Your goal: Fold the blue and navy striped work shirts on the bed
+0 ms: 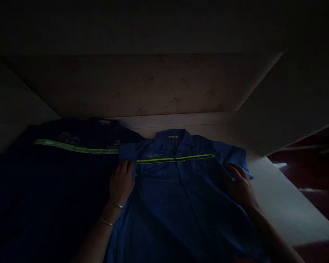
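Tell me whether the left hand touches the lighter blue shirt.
Touching: in the head view, the left hand has its fingers on the shirt's sleeve.

Blue shirt (164,190): lower end cut off at near edge of view; collar label (173,137) print too small to read. Dark garment (71,168): near part lost in shadow.

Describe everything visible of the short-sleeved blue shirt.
The blue shirt lies front up on a pale surface, collar away from the person, hem unclear. It looks like cloth, with a label, buttons, a yellow-green chest stripe and NJPC lettering. The left hand and right hand touch its sleeves; one sleeve overlaps a darker garment.
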Action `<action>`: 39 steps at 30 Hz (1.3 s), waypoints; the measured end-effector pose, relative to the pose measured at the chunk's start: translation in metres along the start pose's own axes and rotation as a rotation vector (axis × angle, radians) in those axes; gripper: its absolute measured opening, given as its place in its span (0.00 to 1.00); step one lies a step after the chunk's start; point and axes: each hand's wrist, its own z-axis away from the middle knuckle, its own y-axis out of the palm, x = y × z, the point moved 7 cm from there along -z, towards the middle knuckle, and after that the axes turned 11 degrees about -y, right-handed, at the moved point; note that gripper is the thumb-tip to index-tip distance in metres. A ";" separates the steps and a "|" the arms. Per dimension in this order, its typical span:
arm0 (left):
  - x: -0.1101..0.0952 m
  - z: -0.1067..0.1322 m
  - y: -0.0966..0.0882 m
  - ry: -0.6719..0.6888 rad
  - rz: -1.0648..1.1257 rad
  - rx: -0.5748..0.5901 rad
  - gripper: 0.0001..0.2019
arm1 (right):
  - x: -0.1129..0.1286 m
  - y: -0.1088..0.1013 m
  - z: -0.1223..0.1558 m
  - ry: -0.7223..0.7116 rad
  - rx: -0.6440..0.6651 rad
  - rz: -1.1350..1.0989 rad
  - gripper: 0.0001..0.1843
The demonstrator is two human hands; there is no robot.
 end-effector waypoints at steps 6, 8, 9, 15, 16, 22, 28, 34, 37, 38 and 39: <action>0.110 -0.021 0.007 -0.685 0.655 0.051 0.19 | -0.010 0.048 -0.061 0.169 0.264 0.087 0.29; 0.151 -0.013 0.020 -0.913 0.995 0.023 0.17 | -0.032 0.059 -0.065 0.230 0.359 0.078 0.31; 0.167 -0.007 0.028 -0.988 1.112 0.038 0.15 | -0.043 0.062 -0.064 0.245 0.386 0.073 0.31; 0.205 0.021 0.026 -1.018 0.946 0.090 0.09 | -0.076 0.049 -0.057 0.298 0.334 0.148 0.32; 0.194 0.016 0.012 -0.929 0.834 0.031 0.11 | -0.071 0.045 -0.059 0.287 0.306 0.177 0.32; 0.004 -0.045 -0.048 -0.022 0.524 -0.199 0.19 | 0.039 0.048 -0.093 0.020 0.214 0.134 0.27; -0.084 -0.076 0.035 0.153 0.244 0.011 0.25 | 0.178 0.100 -0.097 -0.302 0.372 -0.113 0.25; -0.032 -0.079 0.074 0.112 0.144 0.095 0.30 | 0.174 0.110 -0.084 -0.364 0.427 -0.210 0.26; -0.022 -0.082 0.077 0.106 0.118 0.131 0.32 | 0.146 0.100 -0.096 -0.283 0.417 -0.352 0.31; -0.022 -0.083 0.077 0.101 0.111 0.132 0.33 | 0.133 0.096 -0.102 -0.228 0.411 -0.407 0.33; -0.022 -0.083 0.077 0.093 0.106 0.128 0.33 | 0.117 0.092 -0.109 -0.163 0.403 -0.448 0.33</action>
